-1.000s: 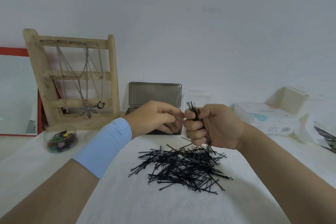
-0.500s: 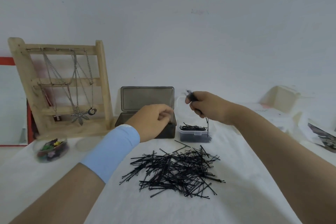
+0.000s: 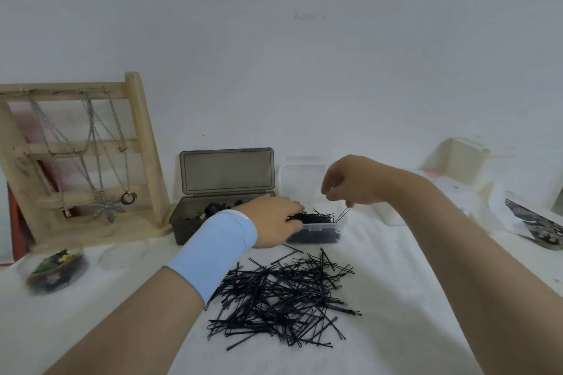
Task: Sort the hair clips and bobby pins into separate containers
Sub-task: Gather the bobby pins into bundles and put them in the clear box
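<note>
left hand: blue wristband on the wrist. Reaches to the left end of the clear box. Its fingers lie over the rim, against the pins inside. Can't tell whether they grip anything.
right hand: held above the clear box, fingers bunched and pointing down, pinching one bobby pin by its top end.
bobby pin: hangs tilted, lower end at the right side of the clear box.
clear box: small and open, on the table just right of the grey box, packed with black pins. Its lid stands up behind it.
pin pile: loose black heap on the table, on the near side of the clear box, between the two forearms.
grey box: lid up, dark hair clips inside, partly hidden by the left wrist.
round dish: far left, holds coloured clips, blurred.
wooden rack: behind the dish, necklaces hanging on it.
table: covered in white cloth.
</note>
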Motion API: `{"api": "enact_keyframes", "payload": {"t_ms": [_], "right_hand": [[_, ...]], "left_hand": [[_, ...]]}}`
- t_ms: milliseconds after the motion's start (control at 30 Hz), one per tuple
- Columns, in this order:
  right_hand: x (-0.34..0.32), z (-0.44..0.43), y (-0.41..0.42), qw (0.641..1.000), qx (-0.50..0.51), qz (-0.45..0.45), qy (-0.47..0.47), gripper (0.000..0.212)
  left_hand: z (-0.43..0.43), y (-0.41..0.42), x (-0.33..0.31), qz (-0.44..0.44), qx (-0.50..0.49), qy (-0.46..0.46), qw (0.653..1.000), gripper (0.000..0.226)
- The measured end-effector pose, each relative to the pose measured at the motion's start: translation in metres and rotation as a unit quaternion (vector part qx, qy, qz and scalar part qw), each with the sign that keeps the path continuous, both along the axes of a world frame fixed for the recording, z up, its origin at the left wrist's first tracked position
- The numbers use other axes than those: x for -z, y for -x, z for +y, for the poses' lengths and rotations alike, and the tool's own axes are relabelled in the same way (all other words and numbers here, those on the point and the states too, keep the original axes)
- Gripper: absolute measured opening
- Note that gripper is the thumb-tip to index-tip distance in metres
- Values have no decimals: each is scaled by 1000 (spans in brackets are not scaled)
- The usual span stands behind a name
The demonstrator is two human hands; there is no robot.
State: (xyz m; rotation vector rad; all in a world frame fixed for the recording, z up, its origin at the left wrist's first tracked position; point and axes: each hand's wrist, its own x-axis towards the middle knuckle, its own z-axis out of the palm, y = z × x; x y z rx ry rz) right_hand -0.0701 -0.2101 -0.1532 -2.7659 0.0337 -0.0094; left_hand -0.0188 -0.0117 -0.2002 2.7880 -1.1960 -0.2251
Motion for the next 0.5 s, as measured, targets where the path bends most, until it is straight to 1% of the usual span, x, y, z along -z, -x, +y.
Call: {"api": "enact_keyframes", "payload": {"t_ms": [33, 100, 167, 200, 267, 333, 367, 467, 500], "right_hand": [[1, -1, 3, 999, 16, 25, 27, 14], [4, -2, 8, 993, 41, 85, 72, 22], [8, -3, 9, 989, 51, 111, 82, 19], [10, -4, 8, 990, 50, 115, 71, 16], [14, -6, 4, 992, 45, 112, 44, 12], [14, -8, 3, 992, 48, 103, 46, 12], [13, -9, 4, 993, 50, 97, 50, 13], [7, -9, 6, 993, 73, 64, 64, 12], [5, -9, 6, 993, 77, 43, 74, 13]], "left_hand": [[-2, 3, 2, -7, 8, -18, 1000, 48], [-6, 8, 2, 3, 9, -15, 1000, 45], [-9, 9, 3, 17, 11, 14, 1000, 41], [-9, 8, 3, 22, 9, 24, 999, 41], [-6, 3, 3, 22, -7, 46, 999, 46], [-3, -3, 5, -20, -6, 54, 998, 48], [-2, -4, 6, -41, 5, 38, 998, 49], [-6, 2, 12, -53, 44, -48, 996, 54], [-7, 4, 15, -59, 48, -59, 995, 54]]}}
